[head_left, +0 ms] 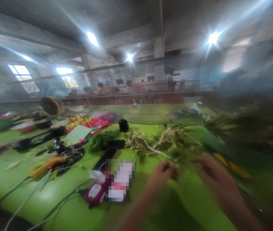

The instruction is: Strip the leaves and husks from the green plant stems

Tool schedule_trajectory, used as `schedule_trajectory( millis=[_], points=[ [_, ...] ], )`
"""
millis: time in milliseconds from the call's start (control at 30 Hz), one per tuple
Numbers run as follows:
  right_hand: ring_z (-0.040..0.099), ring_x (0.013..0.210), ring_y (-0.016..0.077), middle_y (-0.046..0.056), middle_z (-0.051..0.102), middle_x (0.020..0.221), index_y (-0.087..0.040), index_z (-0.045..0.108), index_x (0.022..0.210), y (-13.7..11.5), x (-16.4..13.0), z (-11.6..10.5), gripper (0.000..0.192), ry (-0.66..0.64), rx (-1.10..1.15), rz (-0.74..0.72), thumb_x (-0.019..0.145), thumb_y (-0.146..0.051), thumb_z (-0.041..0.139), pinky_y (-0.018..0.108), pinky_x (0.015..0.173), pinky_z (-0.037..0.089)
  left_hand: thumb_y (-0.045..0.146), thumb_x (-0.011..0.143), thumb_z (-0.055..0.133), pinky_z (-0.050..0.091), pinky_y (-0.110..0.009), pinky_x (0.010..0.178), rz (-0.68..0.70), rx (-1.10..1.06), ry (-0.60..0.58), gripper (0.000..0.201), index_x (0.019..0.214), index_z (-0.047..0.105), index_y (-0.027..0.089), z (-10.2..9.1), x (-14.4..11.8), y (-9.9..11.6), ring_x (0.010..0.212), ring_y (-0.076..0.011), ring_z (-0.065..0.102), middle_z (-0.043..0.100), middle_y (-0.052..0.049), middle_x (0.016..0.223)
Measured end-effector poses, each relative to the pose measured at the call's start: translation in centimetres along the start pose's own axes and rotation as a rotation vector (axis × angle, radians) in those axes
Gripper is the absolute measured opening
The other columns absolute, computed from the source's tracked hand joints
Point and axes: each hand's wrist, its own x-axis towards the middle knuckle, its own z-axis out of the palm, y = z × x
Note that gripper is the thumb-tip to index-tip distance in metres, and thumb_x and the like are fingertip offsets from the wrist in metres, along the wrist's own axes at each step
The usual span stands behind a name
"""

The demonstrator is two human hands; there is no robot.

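Fingers of the left hand (161,171) are pinched on green stems (178,166); the right hand (210,171), at three o'clock, is too blurred to tell. Sorting seems underway; a firmer grip is called for.

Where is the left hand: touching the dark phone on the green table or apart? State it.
Apart. The head view shows bare green table between the left hand and the dark phone.

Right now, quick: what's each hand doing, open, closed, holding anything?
Left hand: fingers curled shut, pinching green stems.
Right hand: blurred, fingers partly bent near the same stems; a grip cannot be told.
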Motion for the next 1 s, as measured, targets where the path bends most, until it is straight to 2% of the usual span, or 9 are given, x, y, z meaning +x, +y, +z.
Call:
schedule_trajectory(
  millis=[100, 233, 333, 400, 533, 667, 767, 867, 1000],
  points=[
    [0.053, 0.063, 0.0189, 0.002, 0.061, 0.078, -0.033, 0.06, 0.108, 0.0, -0.4, -0.3, 0.027, 0.107, 0.065, -0.016, 0.086, -0.047, 0.051, 0.03, 0.054, 0.042, 0.043, 0.071, 0.071, 0.045, -0.028, 0.072, 0.009, 0.016, 0.024, 0.032, 0.074, 0.055, 0.016, 0.3, -0.3, 0.4, 0.069, -0.0145, 0.055, 0.059, -0.002, 0.072],
    [0.052, 0.054, 0.017, -0.002, 0.056, 0.063, -0.031, 0.062, 0.105, 0.2, -0.4, 0.8, 0.028, -0.069, 0.071, 0.056, 0.083, -0.047, 0.056, 0.028, 0.05, 0.042, 0.036, 0.073, 0.068, 0.043, -0.027, 0.071, 0.038, 0.059, 0.026, 0.023, 0.075, 0.056, 0.016, 0.3, -0.2, 0.1, 0.068, -0.0136, 0.053, 0.058, -0.001, 0.07],
    [0.058, 0.062, 0.0185, -0.001, 0.064, 0.071, -0.028, 0.066, 0.096, 0.5, -0.2, 1.8, 0.022, -0.156, 0.084, 0.078, 0.079, -0.042, 0.06, 0.028, 0.053, 0.046, 0.032, 0.075, 0.065, 0.041, -0.027, 0.069, 0.059, 0.113, 0.037, 0.019, 0.077, 0.056, 0.016, 0.1, 0.0, -0.3, 0.068, -0.0133, 0.051, 0.055, 0.0, 0.07],
    [0.06, 0.068, 0.0192, 0.0, 0.067, 0.074, -0.027, 0.068, 0.085, 0.7, -0.1, 1.7, 0.019, -0.131, 0.107, 0.057, 0.081, -0.043, 0.058, 0.028, 0.059, 0.047, 0.032, 0.075, 0.064, 0.04, -0.026, 0.069, 0.067, 0.147, 0.058, 0.019, 0.079, 0.057, 0.015, -0.2, 0.2, -0.5, 0.069, -0.0136, 0.051, 0.056, -0.001, 0.072],
    [0.054, 0.061, 0.0183, 0.0, 0.06, 0.063, -0.026, 0.063, 0.066, 0.8, 0.1, 0.8, 0.031, -0.032, 0.105, 0.023, 0.084, -0.05, 0.054, 0.029, 0.057, 0.044, 0.033, 0.075, 0.064, 0.041, -0.027, 0.07, 0.064, 0.119, 0.071, 0.019, 0.078, 0.058, 0.015, -0.5, 0.3, -0.7, 0.071, -0.0147, 0.054, 0.059, -0.002, 0.073],
    [0.059, 0.081, 0.0257, 0.004, 0.066, 0.092, -0.029, 0.065, 0.089, 0.2, 0.1, 0.0, 0.025, 0.146, 0.051, -0.017, 0.083, -0.051, 0.055, 0.037, 0.069, 0.046, 0.035, 0.074, 0.066, 0.043, -0.027, 0.07, 0.06, 0.1, 0.076, 0.022, 0.078, 0.058, 0.015, -0.6, 0.3, -0.7, 0.071, -0.0152, 0.055, 0.059, -0.003, 0.073],
    [0.057, 0.096, 0.0312, 0.005, 0.061, 0.109, -0.036, 0.06, 0.106, -0.6, -0.1, -0.7, 0.027, 0.254, -0.018, 0.004, 0.086, -0.051, 0.051, 0.043, 0.081, 0.045, 0.037, 0.073, 0.068, 0.043, -0.028, 0.071, 0.058, 0.077, 0.071, 0.024, 0.079, 0.058, 0.015, -0.6, 0.2, -0.5, 0.071, -0.015, 0.056, 0.059, -0.002, 0.071],
    [0.055, 0.104, 0.0326, 0.003, 0.06, 0.113, -0.039, 0.064, 0.1, -1.2, -0.4, -1.0, 0.02, 0.282, -0.029, -0.063, 0.087, -0.047, 0.052, 0.047, 0.091, 0.042, 0.04, 0.071, 0.071, 0.044, -0.027, 0.071, 0.048, 0.054, 0.073, 0.028, 0.078, 0.059, 0.016, -0.5, 0.1, -0.3, 0.07, -0.0147, 0.056, 0.06, -0.002, 0.07],
    [0.054, 0.108, 0.0342, 0.004, 0.065, 0.109, -0.034, 0.069, 0.083, -1.0, -0.6, -0.3, 0.023, 0.17, -0.039, -0.224, 0.089, -0.045, 0.049, 0.054, 0.097, 0.036, 0.038, 0.071, 0.071, 0.044, -0.026, 0.069, 0.06, 0.036, 0.067, 0.027, 0.078, 0.058, 0.015, -0.4, 0.1, -0.4, 0.069, -0.0141, 0.055, 0.058, -0.002, 0.071]
  ],
)
